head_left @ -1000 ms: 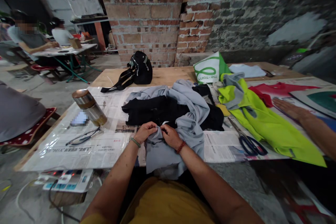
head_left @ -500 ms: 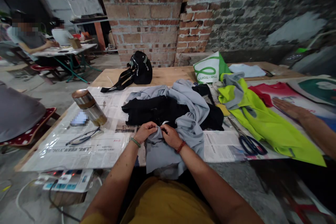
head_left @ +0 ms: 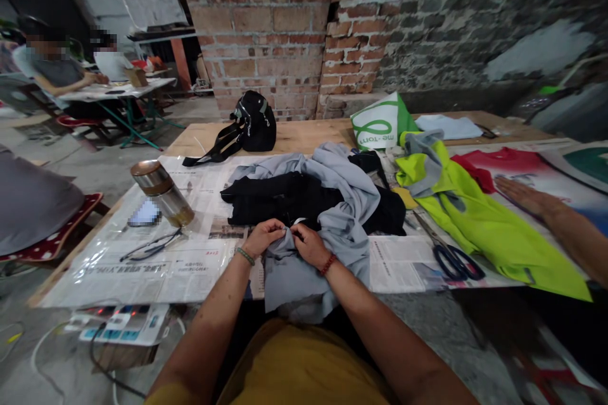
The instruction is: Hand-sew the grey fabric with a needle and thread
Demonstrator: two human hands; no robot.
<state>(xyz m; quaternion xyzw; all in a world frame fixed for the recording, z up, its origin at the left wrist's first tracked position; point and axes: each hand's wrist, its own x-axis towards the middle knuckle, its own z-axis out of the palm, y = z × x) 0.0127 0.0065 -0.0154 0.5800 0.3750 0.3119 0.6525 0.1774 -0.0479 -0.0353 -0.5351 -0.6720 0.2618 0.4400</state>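
Note:
Both hands meet at the front edge of the table on a grey garment. My left hand pinches a small fold of its cloth between thumb and fingers. Close beside it, my right hand is closed on the same fold. The fingertips hide exactly what lies between them. Below the hands, the grey cloth hangs over the table edge toward my lap. A black garment lies bunched just beyond, partly under the grey one.
Newspaper under clear plastic covers the table. At left are a flask, eyeglasses and a phone. Scissors lie near a neon-yellow garment. Another person's hand rests flat on a printed shirt. A power strip sits lower left.
My hands keep the same pinch on the grey cloth, with almost no movement. At far right, the green and white object on the printed shirt has shifted further right.

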